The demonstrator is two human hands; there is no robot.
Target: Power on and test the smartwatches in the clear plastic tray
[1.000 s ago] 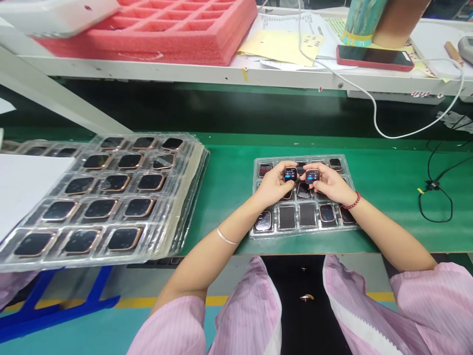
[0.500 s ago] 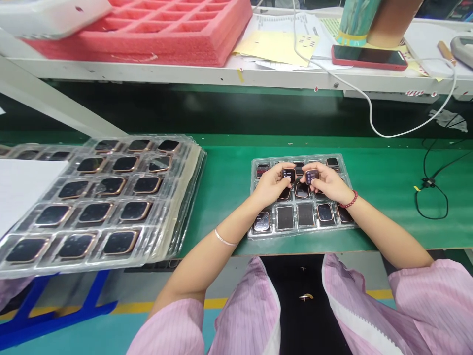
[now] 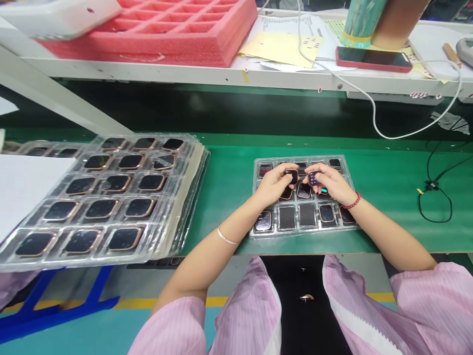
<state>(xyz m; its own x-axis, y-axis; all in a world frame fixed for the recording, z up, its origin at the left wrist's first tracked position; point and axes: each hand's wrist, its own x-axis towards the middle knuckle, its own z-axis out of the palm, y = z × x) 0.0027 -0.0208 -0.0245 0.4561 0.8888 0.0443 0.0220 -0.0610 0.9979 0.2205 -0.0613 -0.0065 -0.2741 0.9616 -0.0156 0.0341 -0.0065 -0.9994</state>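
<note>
One watch body (image 3: 292, 175) in each grip, above the tray (image 3: 258, 231)

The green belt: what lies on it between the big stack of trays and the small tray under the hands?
Nothing: in the head view the green belt is bare between the stack of trays and the small tray.

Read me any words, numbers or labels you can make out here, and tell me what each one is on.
None can be read.
Printed sheets on the shelf: lines of print, too small.
Yellow paper: dark marks, blurred.
Watch in the left hand, screen: dark, nothing legible.
Watch in the right hand, screen: lit dots, too small.
Watches in the clear tray: no legible text.
</note>
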